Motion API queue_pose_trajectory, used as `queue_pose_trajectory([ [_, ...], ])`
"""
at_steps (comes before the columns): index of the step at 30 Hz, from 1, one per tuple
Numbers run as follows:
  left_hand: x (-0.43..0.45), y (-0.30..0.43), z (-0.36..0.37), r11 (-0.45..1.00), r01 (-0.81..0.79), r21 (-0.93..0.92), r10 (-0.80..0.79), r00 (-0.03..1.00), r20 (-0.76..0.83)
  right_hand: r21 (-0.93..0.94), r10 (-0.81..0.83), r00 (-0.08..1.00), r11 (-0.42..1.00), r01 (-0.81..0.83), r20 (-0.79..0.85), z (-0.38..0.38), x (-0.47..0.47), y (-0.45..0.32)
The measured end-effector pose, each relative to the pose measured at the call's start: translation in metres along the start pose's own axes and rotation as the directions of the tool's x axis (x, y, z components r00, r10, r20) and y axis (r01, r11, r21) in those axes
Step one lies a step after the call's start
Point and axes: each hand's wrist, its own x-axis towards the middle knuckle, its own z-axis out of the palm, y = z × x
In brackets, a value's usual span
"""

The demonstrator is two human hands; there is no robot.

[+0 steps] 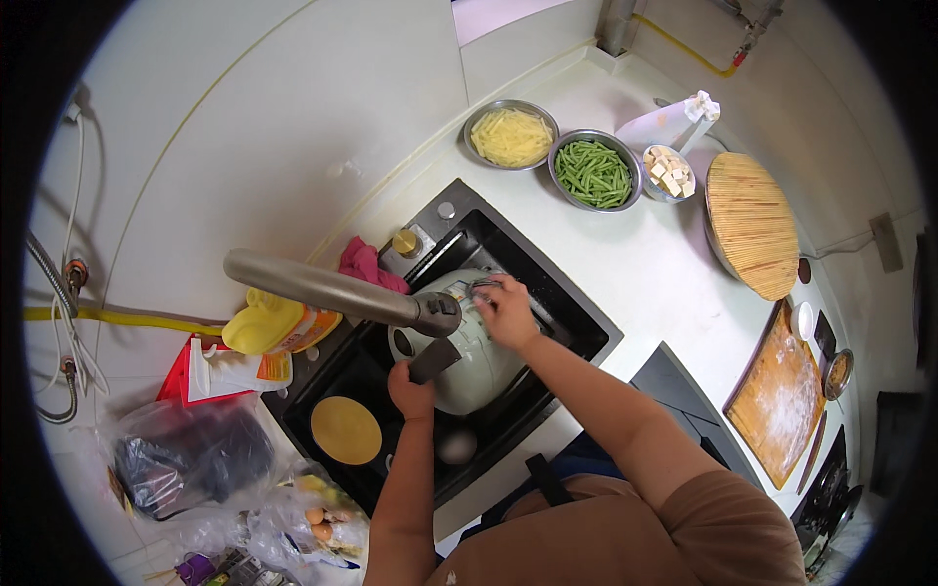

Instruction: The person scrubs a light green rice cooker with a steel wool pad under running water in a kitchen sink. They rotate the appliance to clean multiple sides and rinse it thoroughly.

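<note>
A large pale grey-green rounded appliance [476, 373], perhaps a rice cooker, sits in the black sink [586, 311]. My left hand [412, 392] is closed around its dark handle [434, 360]. On its upper surface, my right hand [506, 311] pinches a steel wool scourer [484, 286], which is partly hidden by the fingers. The metal faucet [330, 289] reaches over the appliance from the left. In the sink's near left part lies a round yellow disc [346, 430].
Bowls of potato strips [511, 138], green beans [592, 173] and tofu cubes [668, 173] stand at the back. At right are a slatted round lid [755, 223] and floured wooden board [780, 403]. Left are a yellow bottle [275, 326], a pink cloth [366, 265] and plastic bags [198, 454].
</note>
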Motion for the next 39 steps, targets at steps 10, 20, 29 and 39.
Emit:
queue_pose_trajectory([
  [10, -0.001, 0.016, -0.008, 1.000, 0.016, -0.022, -0.016, 1.000, 0.009, -0.001, 0.009, 0.990, 1.000, -0.009, 0.140, 0.012, 0.037, 0.043],
  [20, 0.009, 0.024, -0.008, 0.997, 0.077, 0.007, -0.077, 0.997, 0.029, 0.395, -0.388, 0.839, 0.889, 0.231, 0.382, -0.001, 0.051, -0.046],
  [29, 0.006, 0.027, -0.005, 0.988, 0.149, 0.051, -0.148, 0.989, -0.030, 0.066, 0.012, 0.985, 0.998, -0.001, -0.170, -0.006, -0.015, 0.023],
  [39, 0.015, 0.031, -0.002, 0.838, 0.517, -0.176, -0.529, 0.848, -0.033, 0.147, -0.456, 0.884, 0.886, 0.440, 0.102, -0.013, -0.019, -0.052],
])
